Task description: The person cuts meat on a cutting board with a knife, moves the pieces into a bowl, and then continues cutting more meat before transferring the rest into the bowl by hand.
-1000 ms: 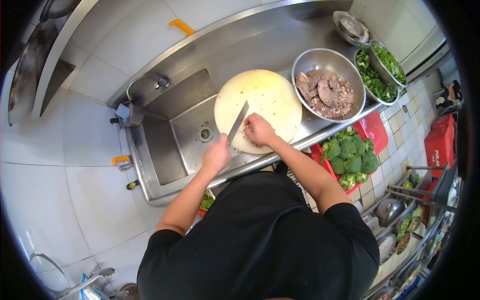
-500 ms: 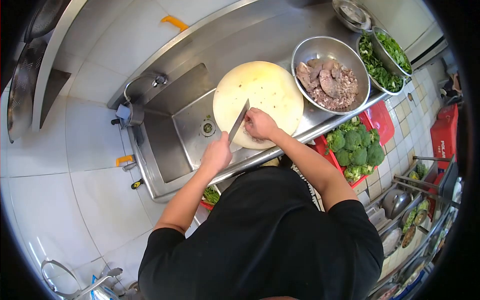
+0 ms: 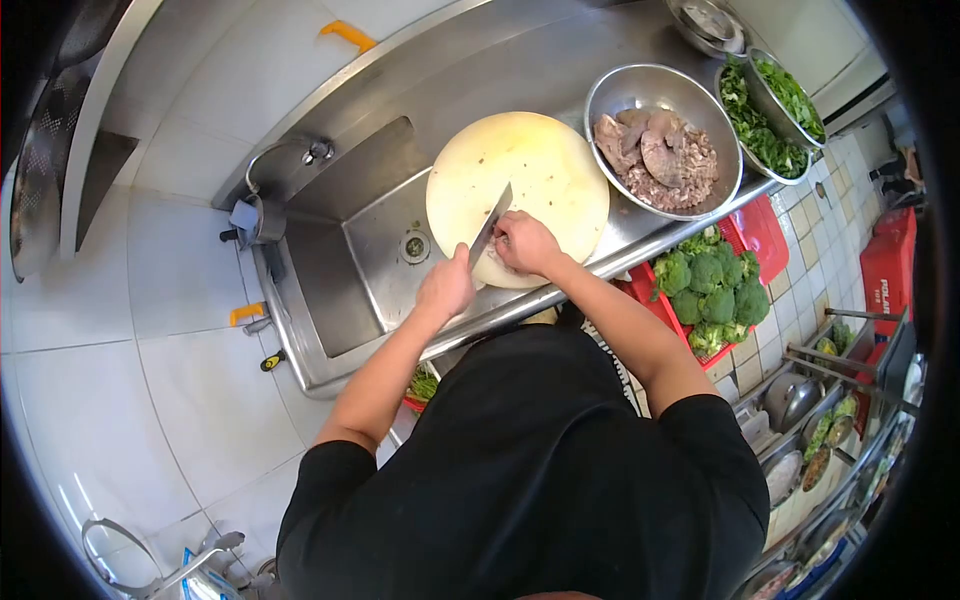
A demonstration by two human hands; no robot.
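My left hand (image 3: 447,284) is wrapped round the handle of a kitchen knife (image 3: 492,226), whose blade points away from me over the round cutting board (image 3: 545,150). Close beside the blade, my right hand (image 3: 527,243) has its fingers curled down on a small piece of meat (image 3: 494,258), mostly hidden under them. Just right of the board stands a steel bowl (image 3: 640,78) with larger slabs of meat (image 3: 630,140) and chopped bits (image 3: 690,180).
The board overlaps the edge of the steel sink (image 3: 370,270), with a faucet (image 3: 290,150) at its left. Red crates hold broccoli (image 3: 715,285) below the counter's right side. Bowls of leafy greens (image 3: 760,135) stand at the far right.
The knife and both hands have shifted slightly up and right across the board. The right fingers stay curled beside the blade. The whole view has also moved a little.
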